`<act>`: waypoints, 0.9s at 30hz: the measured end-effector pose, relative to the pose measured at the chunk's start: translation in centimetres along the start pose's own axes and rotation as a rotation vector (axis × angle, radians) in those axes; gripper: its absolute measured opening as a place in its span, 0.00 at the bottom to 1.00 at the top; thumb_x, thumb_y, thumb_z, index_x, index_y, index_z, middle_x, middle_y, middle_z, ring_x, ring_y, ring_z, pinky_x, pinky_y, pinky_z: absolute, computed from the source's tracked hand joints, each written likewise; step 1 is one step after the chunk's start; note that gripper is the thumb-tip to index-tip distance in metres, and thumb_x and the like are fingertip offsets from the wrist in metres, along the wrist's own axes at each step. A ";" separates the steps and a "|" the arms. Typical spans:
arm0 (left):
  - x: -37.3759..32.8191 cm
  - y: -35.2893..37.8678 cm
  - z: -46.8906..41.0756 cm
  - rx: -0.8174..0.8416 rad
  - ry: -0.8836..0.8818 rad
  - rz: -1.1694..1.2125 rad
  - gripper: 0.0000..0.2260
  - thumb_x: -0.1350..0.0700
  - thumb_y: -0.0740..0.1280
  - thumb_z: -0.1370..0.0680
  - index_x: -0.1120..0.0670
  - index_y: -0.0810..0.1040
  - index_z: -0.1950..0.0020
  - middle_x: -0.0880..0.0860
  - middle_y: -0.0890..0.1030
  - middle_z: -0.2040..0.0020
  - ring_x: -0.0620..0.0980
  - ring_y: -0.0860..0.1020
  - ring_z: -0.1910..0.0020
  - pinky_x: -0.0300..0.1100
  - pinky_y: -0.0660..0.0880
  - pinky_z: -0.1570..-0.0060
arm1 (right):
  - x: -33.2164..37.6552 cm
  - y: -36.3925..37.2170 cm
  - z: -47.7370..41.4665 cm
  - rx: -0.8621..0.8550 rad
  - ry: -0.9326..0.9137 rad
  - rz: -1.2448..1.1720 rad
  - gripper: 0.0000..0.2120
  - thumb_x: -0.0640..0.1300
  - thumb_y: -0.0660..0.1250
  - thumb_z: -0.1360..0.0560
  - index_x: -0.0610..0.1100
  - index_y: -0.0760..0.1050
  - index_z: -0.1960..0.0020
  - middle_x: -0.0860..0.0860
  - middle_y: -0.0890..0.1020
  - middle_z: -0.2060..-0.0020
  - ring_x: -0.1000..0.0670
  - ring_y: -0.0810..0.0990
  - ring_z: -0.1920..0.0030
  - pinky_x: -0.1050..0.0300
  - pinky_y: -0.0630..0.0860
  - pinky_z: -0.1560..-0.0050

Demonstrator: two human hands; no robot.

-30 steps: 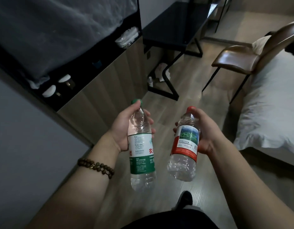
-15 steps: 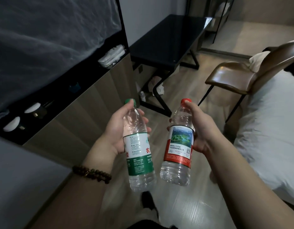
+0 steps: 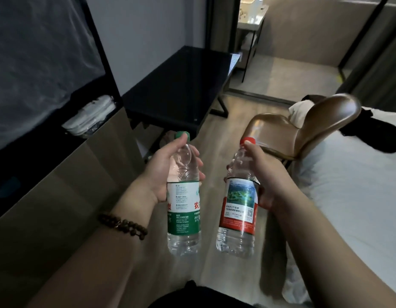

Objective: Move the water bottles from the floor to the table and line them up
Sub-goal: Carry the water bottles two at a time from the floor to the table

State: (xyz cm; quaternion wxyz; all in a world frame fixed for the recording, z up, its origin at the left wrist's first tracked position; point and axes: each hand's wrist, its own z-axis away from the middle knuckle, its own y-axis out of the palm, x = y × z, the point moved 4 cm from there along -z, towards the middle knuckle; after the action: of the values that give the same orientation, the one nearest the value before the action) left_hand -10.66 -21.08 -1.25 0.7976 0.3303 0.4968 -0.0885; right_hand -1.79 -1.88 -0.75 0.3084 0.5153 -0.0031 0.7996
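Here, a beaded bracelet (image 3: 123,225) circles the left wrist. The left hand (image 3: 164,174) grips the green-capped bottle (image 3: 184,215) at its shoulder, fingers curled round the far side and thumb up by the cap. The label and base hang below the fingers. Beyond those fingertips stands the black table (image 3: 181,85). Just beside it, not touching, the red-capped bottle (image 3: 238,211) is upright in the right hand (image 3: 268,181), whose fingers wrap its neck, seemingly pressed together. Right of that hand are a brown chair (image 3: 308,130) and a white bed (image 3: 359,192).
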 end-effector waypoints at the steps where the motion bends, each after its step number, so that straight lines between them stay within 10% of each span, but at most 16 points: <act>1: -0.9 0.0 -1.6 0.012 -0.001 -0.005 0.19 0.40 0.69 0.23 0.57 0.80 0.57 0.58 0.81 0.61 0.59 0.82 0.65 0.48 0.80 0.60 | 0.8 -0.1 -1.5 -0.011 0.000 -0.026 0.16 0.55 0.72 0.24 0.42 0.79 0.49 0.38 0.79 0.54 0.38 0.75 0.55 0.52 0.78 0.57; 9: -4.6 0.5 -14.8 0.002 -0.014 -0.031 0.19 0.40 0.69 0.24 0.57 0.81 0.58 0.59 0.80 0.61 0.59 0.81 0.66 0.48 0.80 0.61 | 6.1 -2.5 -13.3 -0.094 -0.070 -0.003 0.18 0.58 0.72 0.25 0.43 0.84 0.50 0.43 0.86 0.60 0.46 0.85 0.64 0.46 0.84 0.61; 17: -8.1 0.1 -30.3 -0.110 0.010 -0.089 0.20 0.39 0.71 0.25 0.56 0.81 0.56 0.58 0.81 0.59 0.60 0.82 0.63 0.50 0.80 0.59 | 14.0 -2.8 -29.3 -0.064 -0.064 0.059 0.21 0.59 0.70 0.23 0.41 0.82 0.46 0.40 0.86 0.51 0.38 0.85 0.52 0.35 0.81 0.45; 27: -13.1 -1.5 -44.7 -0.296 0.068 -0.070 0.23 0.35 0.75 0.28 0.55 0.82 0.54 0.58 0.82 0.56 0.62 0.83 0.59 0.58 0.78 0.50 | 24.7 -1.5 -46.8 0.130 -0.084 0.312 0.29 0.71 0.73 0.32 0.46 0.83 0.50 0.50 0.88 0.59 0.45 0.88 0.57 0.46 0.85 0.51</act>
State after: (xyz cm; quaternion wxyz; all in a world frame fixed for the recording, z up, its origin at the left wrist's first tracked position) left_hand -50.64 2.77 -3.66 0.8166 0.1944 0.5425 -0.0309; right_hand -46.42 26.55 -2.73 0.1461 0.5606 -0.0441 0.8139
